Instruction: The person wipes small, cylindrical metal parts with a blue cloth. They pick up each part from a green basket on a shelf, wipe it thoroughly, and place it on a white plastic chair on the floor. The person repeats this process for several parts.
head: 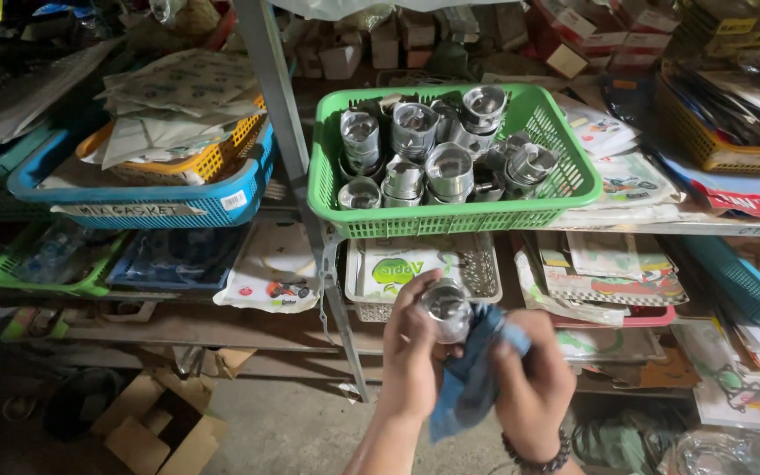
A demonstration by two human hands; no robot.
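My left hand [412,356] grips a shiny metal piston [447,308] low in the middle of the head view. My right hand [531,387] holds a blue cloth [472,374] pressed against the piston's side; the cloth hangs down between both hands. Above them, a green plastic basket [565,189] on a metal shelf holds several more silvery pistons [437,149], some stacked, some lying tilted. The piston in my hand sits well below and in front of the basket.
A grey upright shelf post [288,132] runs left of the green basket. A blue basket [147,198] with a yellow basket [213,158] of packets sits at left. Packaged gaskets [622,268] crowd the right shelves. Cardboard [160,422] lies on the floor.
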